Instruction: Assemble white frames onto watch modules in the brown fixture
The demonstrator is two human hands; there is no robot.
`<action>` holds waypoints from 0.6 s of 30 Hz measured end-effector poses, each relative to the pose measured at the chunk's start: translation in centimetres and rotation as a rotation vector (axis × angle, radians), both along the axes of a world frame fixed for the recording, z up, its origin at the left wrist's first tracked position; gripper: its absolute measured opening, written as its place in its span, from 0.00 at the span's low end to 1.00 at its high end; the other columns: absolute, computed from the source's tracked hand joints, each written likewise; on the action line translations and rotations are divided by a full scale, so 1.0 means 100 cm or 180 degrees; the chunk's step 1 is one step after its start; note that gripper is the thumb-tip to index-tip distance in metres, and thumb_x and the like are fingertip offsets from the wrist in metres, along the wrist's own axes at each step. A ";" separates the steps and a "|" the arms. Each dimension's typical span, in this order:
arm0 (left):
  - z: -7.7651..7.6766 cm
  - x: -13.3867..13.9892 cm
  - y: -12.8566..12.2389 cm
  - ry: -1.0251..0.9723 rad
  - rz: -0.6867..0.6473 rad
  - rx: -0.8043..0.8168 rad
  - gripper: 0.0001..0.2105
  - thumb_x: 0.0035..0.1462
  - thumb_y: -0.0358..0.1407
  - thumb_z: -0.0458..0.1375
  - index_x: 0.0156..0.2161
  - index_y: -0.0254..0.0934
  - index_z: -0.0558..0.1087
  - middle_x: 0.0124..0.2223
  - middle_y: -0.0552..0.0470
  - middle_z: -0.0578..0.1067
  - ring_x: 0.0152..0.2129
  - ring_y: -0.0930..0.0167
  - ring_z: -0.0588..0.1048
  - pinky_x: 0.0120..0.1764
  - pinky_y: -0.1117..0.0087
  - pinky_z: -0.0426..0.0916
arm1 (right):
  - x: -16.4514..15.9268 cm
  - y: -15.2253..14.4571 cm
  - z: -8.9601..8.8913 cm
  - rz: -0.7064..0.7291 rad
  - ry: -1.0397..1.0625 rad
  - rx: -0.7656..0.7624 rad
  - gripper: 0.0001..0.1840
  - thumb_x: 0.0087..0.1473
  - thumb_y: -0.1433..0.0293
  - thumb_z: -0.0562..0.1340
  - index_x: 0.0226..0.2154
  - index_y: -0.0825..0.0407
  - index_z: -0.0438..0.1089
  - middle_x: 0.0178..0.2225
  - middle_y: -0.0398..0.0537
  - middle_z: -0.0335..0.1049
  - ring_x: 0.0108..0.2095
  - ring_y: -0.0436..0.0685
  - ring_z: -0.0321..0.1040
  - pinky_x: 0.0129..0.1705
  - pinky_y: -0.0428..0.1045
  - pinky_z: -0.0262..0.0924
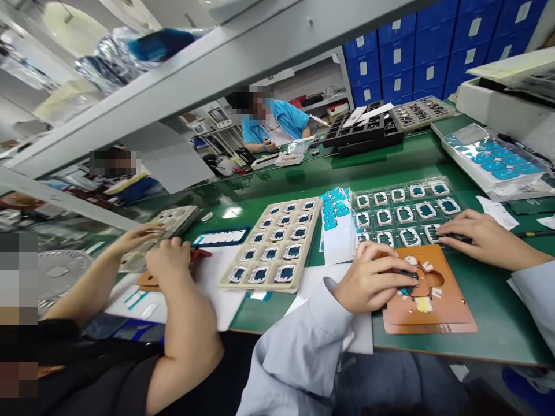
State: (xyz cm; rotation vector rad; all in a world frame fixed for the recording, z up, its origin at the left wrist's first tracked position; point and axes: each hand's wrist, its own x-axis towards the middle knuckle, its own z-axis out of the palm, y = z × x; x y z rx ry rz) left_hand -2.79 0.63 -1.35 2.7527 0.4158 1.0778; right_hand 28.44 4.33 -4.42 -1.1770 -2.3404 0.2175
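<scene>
My left hand [375, 278] is bent over an orange fixture plate [451, 318]. Its fingertips close on a small dark-teal part [407, 284] in the plate's recess, largely covered by the fingers. My right hand [488, 238] reaches to the near right corner of a clear plastic tray [455, 184]. Under that palm is a dark, thin stick-like tool [460, 237], whose kind I cannot make out. The right fingertips touch a white-framed part [432, 232] in the tray. Several similar parts with teal centres fill the tray's pockets.
A beige tray [225, 282] of framed parts stands left of teal sticker sheets [336, 211]. Beside me, a co-worker's hands [169, 263] work at another orange plate [147, 282]. Across the green bench [299, 173] sits a person in blue [290, 118]. A box [498, 115] stands back right.
</scene>
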 end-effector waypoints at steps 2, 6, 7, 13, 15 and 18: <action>0.000 -0.001 0.000 0.0142 -0.0042 -0.0008 0.12 0.64 0.28 0.52 0.46 0.40 0.77 0.48 0.52 0.80 0.48 0.67 0.67 0.51 0.62 0.63 | 0.001 -0.001 0.000 0.0077 -0.0083 -0.0021 0.22 0.64 0.52 0.55 0.43 0.46 0.78 0.39 0.52 0.77 0.45 0.67 0.68 0.42 0.61 0.64; 0.001 -0.004 0.000 0.0275 0.0003 -0.0075 0.15 0.65 0.28 0.50 0.49 0.41 0.76 0.50 0.50 0.78 0.47 0.66 0.65 0.51 0.62 0.63 | -0.003 -0.005 0.005 0.0269 -0.0323 -0.0101 0.20 0.65 0.55 0.53 0.48 0.44 0.76 0.42 0.52 0.76 0.47 0.66 0.67 0.43 0.59 0.61; 0.002 -0.004 0.000 0.0337 0.0019 -0.0127 0.15 0.65 0.29 0.49 0.50 0.41 0.75 0.50 0.49 0.78 0.46 0.66 0.65 0.50 0.62 0.63 | -0.005 -0.005 0.005 0.0296 -0.0374 -0.0112 0.20 0.65 0.56 0.53 0.50 0.44 0.75 0.43 0.52 0.76 0.47 0.65 0.67 0.42 0.59 0.60; 0.004 -0.001 -0.004 0.0332 0.0187 -0.0498 0.14 0.65 0.31 0.50 0.53 0.39 0.72 0.44 0.49 0.80 0.43 0.67 0.68 0.47 0.62 0.62 | -0.010 -0.003 0.001 0.0178 -0.0255 -0.0054 0.18 0.63 0.57 0.55 0.46 0.44 0.76 0.38 0.52 0.76 0.43 0.63 0.69 0.43 0.57 0.58; 0.004 0.000 -0.005 0.0160 0.0224 -0.0466 0.11 0.65 0.30 0.51 0.47 0.38 0.74 0.43 0.50 0.81 0.43 0.66 0.68 0.48 0.62 0.62 | -0.010 -0.002 0.002 0.0183 -0.0078 -0.0143 0.18 0.62 0.56 0.56 0.44 0.45 0.77 0.36 0.52 0.75 0.41 0.62 0.69 0.41 0.57 0.60; 0.003 -0.001 -0.004 0.0319 0.0092 -0.0391 0.11 0.66 0.30 0.50 0.44 0.39 0.75 0.47 0.51 0.81 0.45 0.66 0.67 0.49 0.62 0.61 | -0.009 -0.003 0.010 0.0157 0.0317 -0.0417 0.21 0.61 0.52 0.58 0.43 0.47 0.78 0.33 0.53 0.75 0.38 0.62 0.70 0.36 0.55 0.64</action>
